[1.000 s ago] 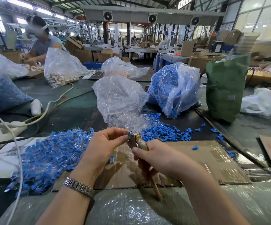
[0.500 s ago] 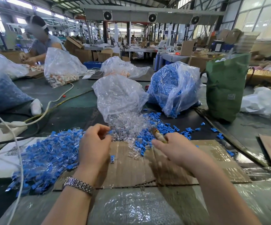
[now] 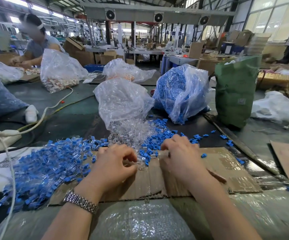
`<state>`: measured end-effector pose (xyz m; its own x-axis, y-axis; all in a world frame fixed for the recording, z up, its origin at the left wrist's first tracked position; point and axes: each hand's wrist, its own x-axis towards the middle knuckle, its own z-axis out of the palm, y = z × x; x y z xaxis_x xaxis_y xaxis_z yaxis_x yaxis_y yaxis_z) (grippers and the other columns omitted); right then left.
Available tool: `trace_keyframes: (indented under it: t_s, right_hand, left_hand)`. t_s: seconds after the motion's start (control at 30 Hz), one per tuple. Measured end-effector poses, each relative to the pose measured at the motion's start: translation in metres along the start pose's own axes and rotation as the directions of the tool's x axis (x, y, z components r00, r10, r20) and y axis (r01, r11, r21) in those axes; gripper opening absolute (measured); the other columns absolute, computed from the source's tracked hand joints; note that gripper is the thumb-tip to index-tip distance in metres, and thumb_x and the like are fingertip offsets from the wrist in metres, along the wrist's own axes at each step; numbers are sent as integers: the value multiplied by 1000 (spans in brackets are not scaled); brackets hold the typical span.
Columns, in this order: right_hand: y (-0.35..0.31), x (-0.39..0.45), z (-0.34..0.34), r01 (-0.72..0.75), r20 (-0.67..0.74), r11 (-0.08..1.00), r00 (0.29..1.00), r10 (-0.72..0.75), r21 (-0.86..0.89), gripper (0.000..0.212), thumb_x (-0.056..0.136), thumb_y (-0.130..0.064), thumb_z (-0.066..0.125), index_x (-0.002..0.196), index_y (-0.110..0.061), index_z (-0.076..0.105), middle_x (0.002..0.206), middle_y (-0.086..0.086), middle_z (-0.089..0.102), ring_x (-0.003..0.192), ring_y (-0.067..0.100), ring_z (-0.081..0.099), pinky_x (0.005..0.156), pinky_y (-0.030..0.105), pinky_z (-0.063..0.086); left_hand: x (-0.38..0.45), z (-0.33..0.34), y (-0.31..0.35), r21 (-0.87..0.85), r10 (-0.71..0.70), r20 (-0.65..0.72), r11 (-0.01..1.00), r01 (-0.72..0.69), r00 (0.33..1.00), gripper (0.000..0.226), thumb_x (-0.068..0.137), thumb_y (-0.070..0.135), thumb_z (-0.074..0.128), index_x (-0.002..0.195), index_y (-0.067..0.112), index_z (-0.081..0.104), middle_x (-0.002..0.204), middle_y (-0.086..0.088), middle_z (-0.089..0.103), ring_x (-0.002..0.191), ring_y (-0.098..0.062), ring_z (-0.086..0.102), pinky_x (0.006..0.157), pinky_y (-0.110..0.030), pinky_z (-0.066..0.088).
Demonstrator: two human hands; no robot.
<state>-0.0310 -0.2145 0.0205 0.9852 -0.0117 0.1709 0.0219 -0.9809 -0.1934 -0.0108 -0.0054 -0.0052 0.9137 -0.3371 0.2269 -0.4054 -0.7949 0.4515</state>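
Left grip (image 3: 113,168) curling over clear pieces (image 3: 129,134), hold unclear; right grip (image 3: 180,158) clamping brown tool (image 3: 217,177) among blue caps (image 3: 162,132), risking knocking caps off bench (image 3: 67,122).

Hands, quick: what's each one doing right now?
Left hand: closed, fingers pinching a clear plastic piece.
Right hand: closed, holding a wooden-handled tool.
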Motion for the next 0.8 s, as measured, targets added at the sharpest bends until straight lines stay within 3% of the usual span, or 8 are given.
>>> trace_keyframes:
  t_s: [0.1, 0.3, 0.37, 0.47, 0.53, 0.63, 0.73, 0.8]
  right_hand:
    - [-20, -2, 7, 139, 69, 986, 987, -146, 95, 14, 97, -33, 62, 111, -36, 62, 115, -9, 59, 114, 15, 47, 100, 45, 30]
    - [-25, 3, 20, 146, 25, 986, 989, -149, 85, 14, 98, -37, 59, 109, -32, 66, 109, -7, 62, 110, 17, 51, 100, 42, 35]
    - [-24, 3, 25, 148, 15, 987, 989, -149, 68, 17, 99, -39, 57, 109, -31, 67, 110, -6, 63, 109, 17, 52, 100, 41, 38]
    - [-22, 2, 33, 147, -52, 987, 988, -144, 61, 22, 101, -36, 50, 111, -27, 67, 107, -4, 63, 105, 19, 55, 98, 40, 41]
    - [-18, 1, 36, 130, -101, 983, 988, -118, 132, 21, 102, -31, 49, 112, -26, 67, 107, -3, 63, 103, 21, 58, 94, 38, 43]
    - [-12, -3, 35, 141, -229, 912, 972, -53, 386, 14, 100, -25, 58, 106, -23, 71, 100, -5, 69, 92, 16, 62, 86, 38, 49]
    - [-13, -7, 31, 196, -310, 766, 951, 5, 613, 4, 94, -20, 70, 96, -22, 72, 86, -12, 71, 81, 5, 65, 78, 29, 53]
    - [-15, -9, 29, 244, -339, 680, 941, 8, 692, 7, 92, -15, 72, 95, -22, 71, 85, -12, 70, 83, 6, 66, 78, 26, 54]
  left_hand:
    - [1, 0, 0, -9, -8, -6, 1000, 8, 1000, 17, 84, 54, 72, 84, 40, 62, 87, 24, 60, 91, 10, 51, 108, -42, 32]
    - [1, 2, 2, 2, 5, -49, 1000, -5, 999, 14, 89, 41, 73, 84, 35, 61, 85, 20, 62, 86, 6, 55, 100, -33, 38]
    - [2, 1, 2, -54, 5, -84, 998, -10, 996, 14, 92, 29, 72, 85, 34, 60, 85, 16, 63, 82, 3, 59, 85, -19, 46]
    - [3, -2, 2, -271, -79, -151, 962, 36, 985, 14, 90, 13, 72, 90, 25, 64, 85, 6, 67, 74, 0, 64, 65, -11, 50]
    - [4, -4, 0, -487, -156, -137, 871, 71, 978, 16, 89, 4, 72, 94, 18, 67, 85, -2, 71, 76, -3, 68, 64, -13, 53]
    - [6, -6, -5, -755, -212, -25, 645, 120, 977, 18, 88, -6, 68, 98, 8, 72, 90, -8, 77, 87, -22, 75, 70, -22, 58]
    - [8, -6, -9, -915, -224, 85, 368, 165, 971, 22, 80, 0, 75, 102, 0, 73, 98, -18, 77, 97, -31, 75, 79, -26, 61]
    - [9, -6, -11, -957, -206, 136, 227, 182, 969, 25, 75, 3, 77, 100, 1, 76, 103, -24, 75, 102, -34, 74, 82, -27, 60]
